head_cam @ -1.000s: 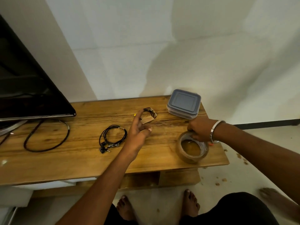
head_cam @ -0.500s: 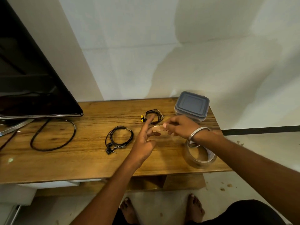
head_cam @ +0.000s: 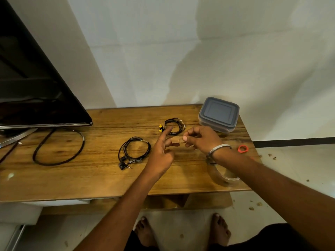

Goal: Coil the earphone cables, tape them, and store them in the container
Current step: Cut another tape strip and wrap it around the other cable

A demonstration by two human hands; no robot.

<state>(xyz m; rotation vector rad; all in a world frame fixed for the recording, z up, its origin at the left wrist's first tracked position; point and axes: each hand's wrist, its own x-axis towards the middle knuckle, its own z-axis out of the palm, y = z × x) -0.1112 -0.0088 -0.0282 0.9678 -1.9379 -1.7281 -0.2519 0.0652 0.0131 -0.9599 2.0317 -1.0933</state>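
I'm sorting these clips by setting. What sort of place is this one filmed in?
Most likely a room in a home, perhaps a living room. A large black flat-screen television stands on a low wooden table against a plain white wall, and the person stands barefoot on a pale floor.

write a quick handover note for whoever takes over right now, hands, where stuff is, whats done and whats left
Right hand pinches one end of a short tape strip; left hand is open, fingers straight, the strip's other end at its fingertips.
Coiled earphones with yellow tips lie behind the hands; a second coiled black pair lies left of them.
Tape roll sits at the table's front right; container is at the back right, lid on.
Done: both pairs coiled.
Left: tape them, open the container, store them.
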